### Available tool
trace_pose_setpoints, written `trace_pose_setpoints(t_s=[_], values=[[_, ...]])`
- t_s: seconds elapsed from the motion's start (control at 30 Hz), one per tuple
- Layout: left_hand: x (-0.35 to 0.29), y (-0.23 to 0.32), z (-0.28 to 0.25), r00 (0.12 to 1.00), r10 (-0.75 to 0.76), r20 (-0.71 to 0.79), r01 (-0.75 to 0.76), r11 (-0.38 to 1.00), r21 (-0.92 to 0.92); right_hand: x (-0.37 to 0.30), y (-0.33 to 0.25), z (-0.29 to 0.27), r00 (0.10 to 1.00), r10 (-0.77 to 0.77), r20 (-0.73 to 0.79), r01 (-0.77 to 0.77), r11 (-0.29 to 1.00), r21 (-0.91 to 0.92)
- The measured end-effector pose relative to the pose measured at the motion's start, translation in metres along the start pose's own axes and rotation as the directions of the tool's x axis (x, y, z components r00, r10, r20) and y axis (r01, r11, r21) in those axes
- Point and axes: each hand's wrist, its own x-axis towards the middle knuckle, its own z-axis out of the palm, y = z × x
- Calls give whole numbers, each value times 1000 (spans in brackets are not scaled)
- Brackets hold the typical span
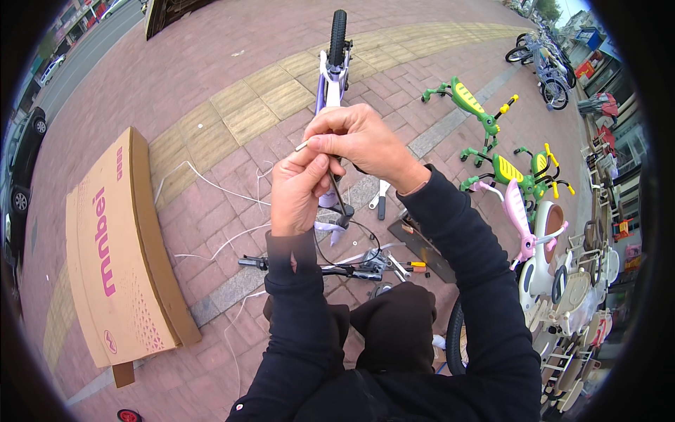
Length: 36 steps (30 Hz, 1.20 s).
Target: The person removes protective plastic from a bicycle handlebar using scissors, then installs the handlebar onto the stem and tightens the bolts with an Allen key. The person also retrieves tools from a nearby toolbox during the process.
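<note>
My left hand [299, 190] and my right hand [358, 141] are raised together in front of me, both pinching a thin black brake cable [337, 191]. Its bare metal end [301, 146] sticks out left of my right fingertips. The cable runs down to a small black fitting [346, 213] and loops on toward the handlebar [330, 269] of a small white and purple bicycle [330, 77] that lies on the brick pavement below my hands, its front wheel [338, 35] pointing away from me.
A large flat cardboard box [116, 253] lies at my left. White straps [211, 183] trail over the bricks. Wrenches and a screwdriver [416, 265] lie by the bicycle. Green ride-on toys [492, 141], a pink one [517, 211] and parked bicycles [545, 67] stand at the right.
</note>
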Motion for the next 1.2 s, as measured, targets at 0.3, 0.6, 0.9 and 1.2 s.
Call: trace_pose_setpoints(t_s=[0.3,0.6,0.9,1.2], values=[[-2,-21,-9,846,159,-509,113,879,463,-4,33,-40,984,-35,-172,-92,733,-674],[6,-40,-14,837,212,-504,93,853,513,-6,47,-41,972,-67,-227,-88,789,-609],[12,-47,-19,802,332,-497,78,766,638,-6,48,-38,963,-70,-262,-102,802,-589],[13,-52,-27,721,686,-97,-11,151,988,-7,51,-35,948,-92,-306,-118,789,-603]])
